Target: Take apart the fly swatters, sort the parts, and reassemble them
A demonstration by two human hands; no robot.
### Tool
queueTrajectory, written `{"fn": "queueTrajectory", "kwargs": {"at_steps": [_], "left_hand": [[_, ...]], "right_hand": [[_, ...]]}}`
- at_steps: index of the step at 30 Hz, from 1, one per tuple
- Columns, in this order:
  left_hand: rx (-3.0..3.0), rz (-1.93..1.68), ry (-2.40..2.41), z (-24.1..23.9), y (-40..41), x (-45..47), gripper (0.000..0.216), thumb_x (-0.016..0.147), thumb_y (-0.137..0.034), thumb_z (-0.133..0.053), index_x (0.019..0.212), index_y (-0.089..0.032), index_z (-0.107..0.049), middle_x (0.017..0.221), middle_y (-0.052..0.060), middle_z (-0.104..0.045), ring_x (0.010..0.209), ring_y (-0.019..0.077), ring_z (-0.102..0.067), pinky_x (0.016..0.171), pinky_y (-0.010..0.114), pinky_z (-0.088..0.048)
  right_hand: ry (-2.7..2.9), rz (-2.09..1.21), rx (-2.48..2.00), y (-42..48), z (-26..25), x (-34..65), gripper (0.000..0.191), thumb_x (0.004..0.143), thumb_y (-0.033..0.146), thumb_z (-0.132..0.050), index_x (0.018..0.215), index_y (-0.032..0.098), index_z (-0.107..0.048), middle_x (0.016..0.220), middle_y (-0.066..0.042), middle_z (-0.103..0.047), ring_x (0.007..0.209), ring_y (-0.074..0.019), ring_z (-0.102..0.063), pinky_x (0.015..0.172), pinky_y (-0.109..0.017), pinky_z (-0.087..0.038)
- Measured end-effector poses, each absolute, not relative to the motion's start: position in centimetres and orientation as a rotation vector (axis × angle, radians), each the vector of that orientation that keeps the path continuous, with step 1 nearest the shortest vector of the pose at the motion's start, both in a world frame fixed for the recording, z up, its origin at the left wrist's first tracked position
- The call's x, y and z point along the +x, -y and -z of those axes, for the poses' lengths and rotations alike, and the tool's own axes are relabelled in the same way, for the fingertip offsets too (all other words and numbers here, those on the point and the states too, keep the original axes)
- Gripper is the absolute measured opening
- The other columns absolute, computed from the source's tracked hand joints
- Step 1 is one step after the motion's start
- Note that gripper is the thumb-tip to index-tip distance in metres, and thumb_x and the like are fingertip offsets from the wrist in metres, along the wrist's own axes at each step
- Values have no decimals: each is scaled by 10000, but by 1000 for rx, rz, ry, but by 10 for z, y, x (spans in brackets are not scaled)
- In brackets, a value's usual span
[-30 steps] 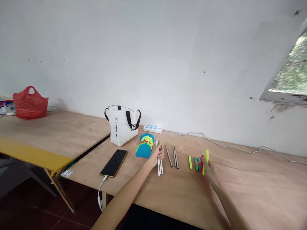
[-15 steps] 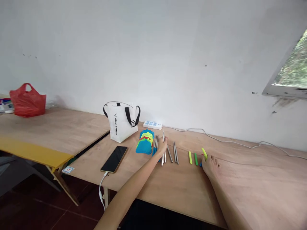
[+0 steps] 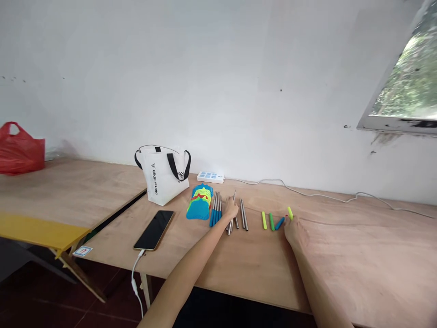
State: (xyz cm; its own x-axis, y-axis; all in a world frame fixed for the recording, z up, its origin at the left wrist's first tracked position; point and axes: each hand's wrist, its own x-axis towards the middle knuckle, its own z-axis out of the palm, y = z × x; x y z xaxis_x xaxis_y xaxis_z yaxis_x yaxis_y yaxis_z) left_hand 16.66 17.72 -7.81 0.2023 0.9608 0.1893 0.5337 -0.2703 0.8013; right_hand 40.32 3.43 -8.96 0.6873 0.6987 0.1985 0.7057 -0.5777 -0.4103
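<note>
My left hand is closed around silver metal sticks, whose ends show above and below the fingers; how many it grips I cannot tell. Just left of it lie several metal sticks with blue lower halves. A pair of silver sticks lies to its right. My right hand pinches a short yellow stick near the tabletop. Beside that hand lie a tilted blue stick, a green stick and another yellow stick.
A stack of coloured flat pieces lies near a black phone on a white cable. Behind stand a white bag and a white power strip, its cord along the wall. A red plastic bag sits far left.
The view has turned slightly right. My left hand has lowered over the silver sticks, which reach less high above it. The blue stick beside my right hand now shows in full, lying tilted.
</note>
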Motion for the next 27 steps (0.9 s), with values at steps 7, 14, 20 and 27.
{"fn": "queueTrajectory", "kwargs": {"at_steps": [7,14,20,27], "left_hand": [[2039,-932,-1342,90,-176,166,847,745,53,-473,1558,-80,-275,1615,188,-319,1523,243,-260,1241,363,-236],[2162,-930,-1321,89,-175,161,706,764,66,-461,1445,-118,-431,1511,195,-443,1476,279,-336,1217,447,-277],[2221,-1001,-1296,74,-166,156,391,925,-41,-426,1290,-128,-534,1355,186,-539,1365,278,-452,1162,468,-336],[2278,-1039,-1133,52,-142,140,332,1003,-229,-470,1330,-205,-523,1379,115,-539,1347,220,-481,1152,365,-374]], "right_hand": [[1322,-49,-2318,-44,91,400,473,1034,371,-285,1481,253,-383,1173,-103,-701,1011,-262,-689,851,-360,-489],[1208,53,-2390,-41,90,402,536,987,237,-295,1495,106,-407,1323,-246,-555,1304,-358,-499,1023,-487,-416],[1129,66,-2418,-35,90,400,529,985,270,-281,1431,108,-516,1290,-245,-518,1203,-362,-576,968,-486,-462],[1267,4,-2262,-34,89,402,535,990,280,-262,1458,194,-506,1181,-143,-584,1094,-252,-635,907,-347,-486]]}}
